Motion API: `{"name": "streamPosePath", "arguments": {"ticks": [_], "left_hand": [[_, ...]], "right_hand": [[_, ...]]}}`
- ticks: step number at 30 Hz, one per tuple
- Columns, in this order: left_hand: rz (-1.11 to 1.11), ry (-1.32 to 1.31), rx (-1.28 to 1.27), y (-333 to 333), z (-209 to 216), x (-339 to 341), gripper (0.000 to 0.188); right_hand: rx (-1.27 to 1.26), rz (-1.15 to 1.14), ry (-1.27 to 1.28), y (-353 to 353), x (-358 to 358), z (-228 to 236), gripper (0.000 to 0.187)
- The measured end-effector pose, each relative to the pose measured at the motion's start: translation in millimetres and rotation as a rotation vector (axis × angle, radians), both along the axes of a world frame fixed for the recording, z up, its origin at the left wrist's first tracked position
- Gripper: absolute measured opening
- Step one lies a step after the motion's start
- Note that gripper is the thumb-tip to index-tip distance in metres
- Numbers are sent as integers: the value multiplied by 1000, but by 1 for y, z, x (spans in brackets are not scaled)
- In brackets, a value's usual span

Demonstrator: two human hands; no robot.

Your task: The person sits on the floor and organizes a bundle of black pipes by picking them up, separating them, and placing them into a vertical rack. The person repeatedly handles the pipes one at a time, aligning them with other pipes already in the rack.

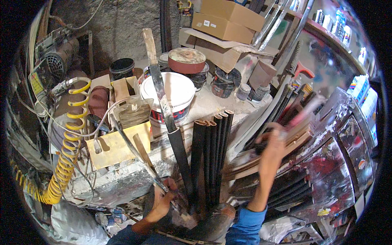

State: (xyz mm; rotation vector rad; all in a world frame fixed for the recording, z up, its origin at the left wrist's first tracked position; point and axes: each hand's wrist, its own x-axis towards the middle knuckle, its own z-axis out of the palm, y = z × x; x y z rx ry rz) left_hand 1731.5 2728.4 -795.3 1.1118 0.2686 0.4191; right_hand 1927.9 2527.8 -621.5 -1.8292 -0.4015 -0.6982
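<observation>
My left hand (162,201) is closed around a long thin stick (141,154), which slants up and left past a yellow cardboard box. Beside that hand stand several black tubes (208,151) with pale cut rims, upright in a bunch. A wooden slat (156,77) sticks up out of the mouth of another black tube (180,159), leaning left. My right hand (272,141) is raised to the right of the tubes, near the long strips. Motion smears its fingers, and a blurred pinkish-red shape (304,114) lies just beyond them.
Behind the tubes, a worktop holds a white-lidded bucket (169,90), a red round tin (187,61) and dark pots (224,81). A yellow coiled hose (73,139) hangs at left by the yellow box (118,151). A paint-stained cabinet (322,171) stands at right.
</observation>
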Motion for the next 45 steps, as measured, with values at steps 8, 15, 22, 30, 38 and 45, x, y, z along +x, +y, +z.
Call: {"name": "streamPosePath", "arguments": {"ticks": [8,15,22,30,38,45], "left_hand": [[29,169,-192,-11,-35,-8,15],[-48,-87,-97,-22,-15,-10,14],[-52,-45,450,-10,-17,-19,7],[-91,-14,14,-11,-41,-24,17],[-125,-30,-6,-1,-40,-27,16],[-254,58,89,3,-18,-22,17]], "right_hand": [[562,-302,-689,-29,-33,91,34],[308,-99,-585,5,-11,106,26],[306,118,-645,45,9,116,18],[351,278,-704,75,24,129,18],[202,261,-666,89,33,134,20],[127,333,-585,102,45,146,23]]}}
